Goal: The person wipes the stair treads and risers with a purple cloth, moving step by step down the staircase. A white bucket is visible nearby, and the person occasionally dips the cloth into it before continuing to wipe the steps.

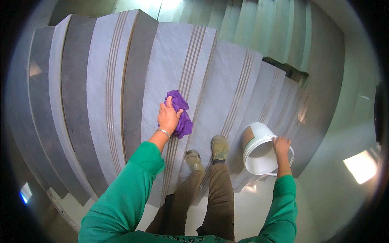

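My left hand [169,118] presses a crumpled purple cloth [183,121] against a pale grey stone stair tread [164,51]. The cloth lies partly over the brown grooved strips [191,60] along that tread's edge. On the right, my right hand [281,145] grips a white plastic bucket [258,152] by its rim and handle. The bucket is tilted with its mouth towards me. Its visible inner wall is white, and I cannot tell whether there is liquid in it.
My shoes [220,147] stand on the steps just below the cloth. Higher treads and dark grey risers [138,60] rise to the left; lower steps [275,97] descend to the right. Another flight of stairs [258,27] lies beyond. A pale wall [343,121] stands at the right.
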`<state>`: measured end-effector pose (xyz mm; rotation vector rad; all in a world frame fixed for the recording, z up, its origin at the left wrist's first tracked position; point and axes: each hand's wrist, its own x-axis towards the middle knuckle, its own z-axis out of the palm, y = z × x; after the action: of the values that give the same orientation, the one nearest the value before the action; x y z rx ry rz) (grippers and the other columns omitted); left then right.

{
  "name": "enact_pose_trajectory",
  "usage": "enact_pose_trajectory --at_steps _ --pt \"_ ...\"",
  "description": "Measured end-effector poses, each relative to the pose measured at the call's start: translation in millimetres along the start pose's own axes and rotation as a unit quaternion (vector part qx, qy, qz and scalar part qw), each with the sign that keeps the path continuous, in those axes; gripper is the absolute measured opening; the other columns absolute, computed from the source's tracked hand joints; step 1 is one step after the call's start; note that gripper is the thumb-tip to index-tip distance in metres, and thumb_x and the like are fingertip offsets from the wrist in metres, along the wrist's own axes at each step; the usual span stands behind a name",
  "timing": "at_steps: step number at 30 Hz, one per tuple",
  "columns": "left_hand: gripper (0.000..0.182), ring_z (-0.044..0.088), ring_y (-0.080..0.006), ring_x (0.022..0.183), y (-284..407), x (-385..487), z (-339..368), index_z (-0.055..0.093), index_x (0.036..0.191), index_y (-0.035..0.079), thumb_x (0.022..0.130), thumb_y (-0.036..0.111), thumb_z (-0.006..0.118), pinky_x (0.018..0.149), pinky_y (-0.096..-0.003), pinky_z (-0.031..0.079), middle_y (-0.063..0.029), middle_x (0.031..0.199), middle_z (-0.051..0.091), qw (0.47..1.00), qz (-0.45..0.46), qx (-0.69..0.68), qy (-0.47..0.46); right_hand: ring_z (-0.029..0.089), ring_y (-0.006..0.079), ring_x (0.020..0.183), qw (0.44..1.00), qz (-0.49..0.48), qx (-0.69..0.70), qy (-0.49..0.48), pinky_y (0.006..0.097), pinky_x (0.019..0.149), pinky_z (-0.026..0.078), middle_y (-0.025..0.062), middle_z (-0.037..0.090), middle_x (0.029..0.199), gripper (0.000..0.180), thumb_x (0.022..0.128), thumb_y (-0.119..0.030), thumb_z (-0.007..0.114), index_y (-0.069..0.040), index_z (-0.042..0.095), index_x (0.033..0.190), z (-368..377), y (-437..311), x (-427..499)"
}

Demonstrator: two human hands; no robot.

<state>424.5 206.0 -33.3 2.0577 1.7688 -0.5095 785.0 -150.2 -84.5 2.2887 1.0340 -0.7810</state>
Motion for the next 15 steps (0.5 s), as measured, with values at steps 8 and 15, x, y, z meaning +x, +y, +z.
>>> enact_pose_trajectory --at_steps 8,15 --pt "0.073 0.057 -0.0378 0.097 1 2 -2 0.032 0.137 0.016 0.078 0.034 0.072 0.08 -0.0441 0.05 -0.0185 0.11 0.047 0.999 -0.021 -0.009 -0.03 0.061 0.0253 0.062 0.887 0.144 0.438 -0.012 0.038 0.06 0.048 0.012 0.062 0.07 0.026 0.081 -0.027 0.065 -0.002 0.059 0.084 33 63 -111" --pt "0.069 0.055 -0.0422 0.099 -14 -16 -16 0.032 0.136 0.016 0.08 0.03 0.07 0.083 -0.0479 0.047 -0.0236 0.11 0.051 0.99 -0.012 -0.132 -0.055 0.057 0.0151 0.055 0.708 0.178 0.667 -0.152 0.0283 0.052 0.047 0.0064 0.058 0.063 0.031 0.088 -0.034 0.063 -0.004 0.055 0.087 41 5 -166"
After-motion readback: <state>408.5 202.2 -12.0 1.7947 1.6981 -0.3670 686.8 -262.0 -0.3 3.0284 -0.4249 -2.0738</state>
